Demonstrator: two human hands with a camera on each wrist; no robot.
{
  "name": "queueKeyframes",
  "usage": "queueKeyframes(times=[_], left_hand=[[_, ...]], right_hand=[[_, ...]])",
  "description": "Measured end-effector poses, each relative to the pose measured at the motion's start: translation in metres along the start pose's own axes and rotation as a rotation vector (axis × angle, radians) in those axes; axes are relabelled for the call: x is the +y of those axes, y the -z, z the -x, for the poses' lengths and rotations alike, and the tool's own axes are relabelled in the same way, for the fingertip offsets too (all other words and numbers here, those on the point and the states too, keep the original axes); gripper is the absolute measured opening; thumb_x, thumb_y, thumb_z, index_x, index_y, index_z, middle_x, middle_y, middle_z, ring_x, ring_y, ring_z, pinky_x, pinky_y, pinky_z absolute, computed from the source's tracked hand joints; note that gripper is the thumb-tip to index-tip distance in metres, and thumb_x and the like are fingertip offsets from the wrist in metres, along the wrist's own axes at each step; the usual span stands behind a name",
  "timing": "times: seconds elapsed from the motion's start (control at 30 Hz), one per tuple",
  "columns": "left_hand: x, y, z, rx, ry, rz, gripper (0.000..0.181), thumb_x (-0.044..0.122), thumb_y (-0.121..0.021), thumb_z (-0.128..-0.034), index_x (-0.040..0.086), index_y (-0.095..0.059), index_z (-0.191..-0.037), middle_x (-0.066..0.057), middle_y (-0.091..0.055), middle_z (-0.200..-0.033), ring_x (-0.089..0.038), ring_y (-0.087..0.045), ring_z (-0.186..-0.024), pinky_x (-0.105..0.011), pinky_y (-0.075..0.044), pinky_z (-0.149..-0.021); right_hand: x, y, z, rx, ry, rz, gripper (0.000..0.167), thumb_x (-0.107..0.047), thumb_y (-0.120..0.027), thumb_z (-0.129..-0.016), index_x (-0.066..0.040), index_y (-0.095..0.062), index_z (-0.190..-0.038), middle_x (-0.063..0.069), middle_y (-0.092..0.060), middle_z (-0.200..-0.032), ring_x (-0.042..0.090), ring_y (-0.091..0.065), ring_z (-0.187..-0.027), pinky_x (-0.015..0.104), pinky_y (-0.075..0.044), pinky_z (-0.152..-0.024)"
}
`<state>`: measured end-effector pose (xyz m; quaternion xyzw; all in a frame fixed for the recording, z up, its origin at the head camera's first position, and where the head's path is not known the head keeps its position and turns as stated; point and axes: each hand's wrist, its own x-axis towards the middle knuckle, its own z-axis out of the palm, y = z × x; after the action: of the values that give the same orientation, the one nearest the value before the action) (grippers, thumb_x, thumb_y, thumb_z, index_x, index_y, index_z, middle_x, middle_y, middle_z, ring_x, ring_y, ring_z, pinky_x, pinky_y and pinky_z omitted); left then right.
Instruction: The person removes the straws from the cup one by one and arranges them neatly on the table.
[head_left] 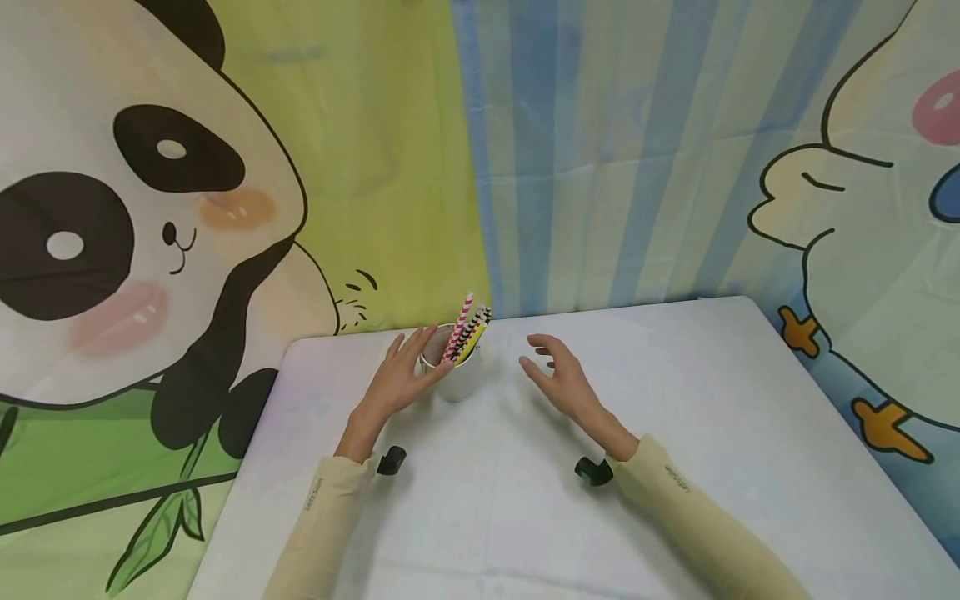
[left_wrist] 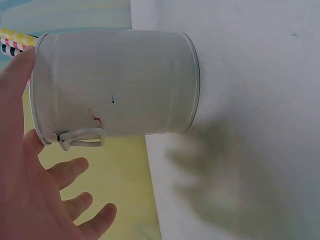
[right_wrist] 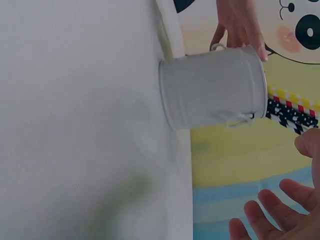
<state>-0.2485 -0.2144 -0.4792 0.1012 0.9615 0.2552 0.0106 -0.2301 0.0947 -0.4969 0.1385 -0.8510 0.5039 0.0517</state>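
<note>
Slim, multicoloured patterned straws (head_left: 468, 336) are already standing inside a white, cylindrical, metal-looking bucket (left_wrist: 125, 82).
The spread left hand (head_left: 396, 382) is touching the bucket; the loosely spread right hand (head_left: 564, 379) is hovering apart, lifting nothing.

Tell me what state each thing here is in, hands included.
White bucket: upright, uncovered, with red and blue marks.
Patterned straws: leaning in the bucket, tops above its rim.
Side handles: down along the bucket's wall.
Left hand: fingers spread at the rim.
Right hand: raised, fingers loosely bent, holding nothing.
White table: bearing the bucket.
</note>
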Motion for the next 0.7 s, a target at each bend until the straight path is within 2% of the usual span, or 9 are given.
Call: queueKeyframes(times=[0.13, 0.27, 0.57, 0.7], left_hand=[[0.0, 0.0, 0.0, -0.006, -0.002, 0.013, 0.086, 0.073, -0.052, -0.0899, 0.036, -0.022, -0.16, -0.006, -0.024, -0.167, -0.04, -0.007, -0.156, -0.071, -0.019, -0.116], [0.0, 0.0, 0.0, -0.012, 0.001, 0.024, 0.085, 0.075, -0.052, -0.0889, 0.041, -0.019, -0.159, -0.003, -0.023, -0.168, -0.038, -0.006, -0.156, -0.07, -0.019, -0.117], [-0.001, 0.0, 0.0, -0.007, 0.012, 0.052, 0.082, 0.07, -0.056, -0.0901, 0.042, -0.022, -0.159, -0.001, -0.023, -0.168, -0.038, -0.006, -0.156, -0.07, -0.02, -0.116], [-0.002, -0.001, -0.001, -0.009, 0.018, 0.052, 0.083, 0.074, -0.054, -0.0891, 0.042, -0.021, -0.159, 0.0, -0.022, -0.168, -0.038, -0.006, -0.156, -0.07, -0.019, -0.116]], right_hand=[[-0.006, -0.008, -0.003, 0.03, 0.002, -0.056, 0.047, -0.037, -0.063, -0.099, -0.01, -0.055, -0.137, 0.008, -0.058, -0.138, 0.029, -0.057, -0.125, 0.053, -0.048, -0.102], [-0.011, -0.017, -0.005, 0.05, 0.012, -0.096, 0.042, -0.035, -0.064, -0.099, -0.01, -0.056, -0.133, 0.008, -0.06, -0.134, 0.031, -0.058, -0.123, 0.054, -0.049, -0.1], [-0.023, -0.034, -0.009, 0.059, 0.011, -0.192, 0.043, -0.033, -0.066, -0.098, -0.012, -0.053, -0.134, 0.013, -0.061, -0.131, 0.034, -0.059, -0.12, 0.054, -0.051, -0.096], [-0.028, -0.041, -0.009, 0.062, 0.021, -0.209, 0.043, -0.031, -0.066, -0.098, -0.007, -0.054, -0.132, 0.012, -0.062, -0.127, 0.03, -0.062, -0.115, 0.049, -0.054, -0.091]])
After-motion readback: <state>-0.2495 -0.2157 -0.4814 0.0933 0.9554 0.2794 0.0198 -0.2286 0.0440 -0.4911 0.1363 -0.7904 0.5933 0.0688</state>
